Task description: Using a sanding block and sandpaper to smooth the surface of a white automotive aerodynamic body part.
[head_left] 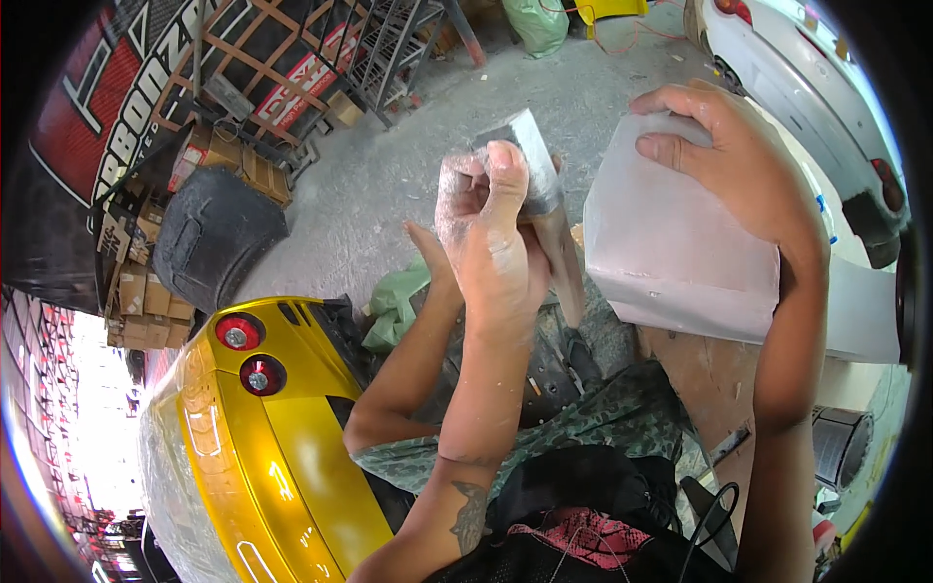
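My left hand (pixel 491 233), coated in white dust, is closed with its thumb and fingers curled around a long, narrow sanding block (pixel 537 160). The block has a pale face and a dark end, and my hand hides part of it. To the right, my right hand (pixel 724 155) grips the upper edge of a pale grey, box-shaped body panel (pixel 671 243), thumb on the near face and fingers over the top. A small gap separates the block from the panel.
At lower left stands a glossy yellow car bumper (pixel 301 437) with round red lights. A black panel (pixel 219 238) leans by cardboard boxes (pixel 146 296). A white car (pixel 807 87) is at upper right. Green bags (pixel 394 311) and a metal rack (pixel 398 49) stand on the dusty floor.
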A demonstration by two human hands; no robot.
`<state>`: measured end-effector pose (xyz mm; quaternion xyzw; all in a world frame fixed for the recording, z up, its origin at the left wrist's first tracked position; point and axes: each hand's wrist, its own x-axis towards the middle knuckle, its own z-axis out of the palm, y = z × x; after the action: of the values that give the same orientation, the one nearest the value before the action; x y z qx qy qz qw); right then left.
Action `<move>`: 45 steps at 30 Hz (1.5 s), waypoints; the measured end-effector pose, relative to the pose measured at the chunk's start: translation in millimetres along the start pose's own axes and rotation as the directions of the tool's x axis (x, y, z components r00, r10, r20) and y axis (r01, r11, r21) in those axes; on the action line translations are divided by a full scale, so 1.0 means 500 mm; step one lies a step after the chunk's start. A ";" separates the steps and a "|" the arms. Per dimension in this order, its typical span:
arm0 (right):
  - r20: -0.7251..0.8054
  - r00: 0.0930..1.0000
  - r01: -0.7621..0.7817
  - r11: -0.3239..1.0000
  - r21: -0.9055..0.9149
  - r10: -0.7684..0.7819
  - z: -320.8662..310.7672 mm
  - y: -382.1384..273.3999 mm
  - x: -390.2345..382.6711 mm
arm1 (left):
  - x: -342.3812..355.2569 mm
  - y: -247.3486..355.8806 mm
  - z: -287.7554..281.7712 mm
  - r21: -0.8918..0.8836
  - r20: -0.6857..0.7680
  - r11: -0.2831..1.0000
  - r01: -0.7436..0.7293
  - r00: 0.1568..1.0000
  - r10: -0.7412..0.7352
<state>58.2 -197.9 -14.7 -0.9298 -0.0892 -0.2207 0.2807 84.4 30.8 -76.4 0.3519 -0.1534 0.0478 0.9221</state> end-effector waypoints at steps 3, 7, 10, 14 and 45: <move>0.020 0.999 -0.027 1.000 0.004 0.027 -0.006 0.004 0.000 | -0.013 0.011 -0.005 0.070 -0.054 0.990 0.123 0.991 -0.120; 0.153 0.974 -0.176 0.984 0.032 0.169 -0.019 -0.009 0.002 | -0.020 0.006 0.011 0.221 -0.150 0.949 0.224 0.969 -0.194; 0.130 0.980 -0.163 0.983 0.086 0.152 -0.020 -0.014 0.008 | -0.010 -0.002 0.035 0.337 -0.184 0.924 0.179 0.975 -0.122; 0.085 0.994 -0.074 0.997 0.011 0.073 -0.016 -0.015 0.010 | -0.023 0.007 0.064 0.480 -0.253 0.857 0.188 0.965 -0.069; 0.013 0.997 -0.082 0.990 0.111 0.081 -0.005 -0.006 0.006 | -0.064 0.042 0.065 0.739 -0.128 0.670 0.068 0.991 0.041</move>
<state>59.0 -196.9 -9.9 -0.9164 -0.0643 -0.1997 0.3408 41.6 25.6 -50.2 0.6933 -0.0563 0.1224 0.7080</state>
